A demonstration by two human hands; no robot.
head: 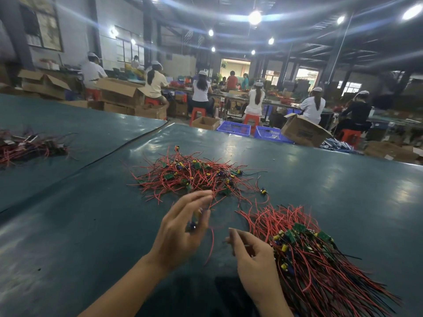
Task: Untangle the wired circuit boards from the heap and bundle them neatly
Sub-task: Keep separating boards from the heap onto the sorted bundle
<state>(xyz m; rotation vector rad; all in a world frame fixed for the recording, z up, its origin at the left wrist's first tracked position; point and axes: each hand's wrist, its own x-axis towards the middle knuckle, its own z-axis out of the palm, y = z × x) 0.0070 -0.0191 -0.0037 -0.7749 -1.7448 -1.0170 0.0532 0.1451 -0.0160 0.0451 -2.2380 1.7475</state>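
Note:
A tangled heap (194, 177) of small green circuit boards with red and black wires lies in the middle of the dark green table (91, 225). At the right, a sorted bundle (304, 252) lies with its boards together and its wires fanned toward the near edge. My left hand (183, 229) hovers just before the heap, fingers curled round a small board whose red wire (211, 245) trails down; the hand is blurred. My right hand (254, 259) is beside the bundle's left edge, its thumb and fingers pinching a thin wire.
Another pile of red wires (29, 147) sits at the far left on a neighbouring table. Beyond the table's far edge are cardboard boxes (302, 131), blue crates (233, 128), red stools and several seated people working with their backs turned.

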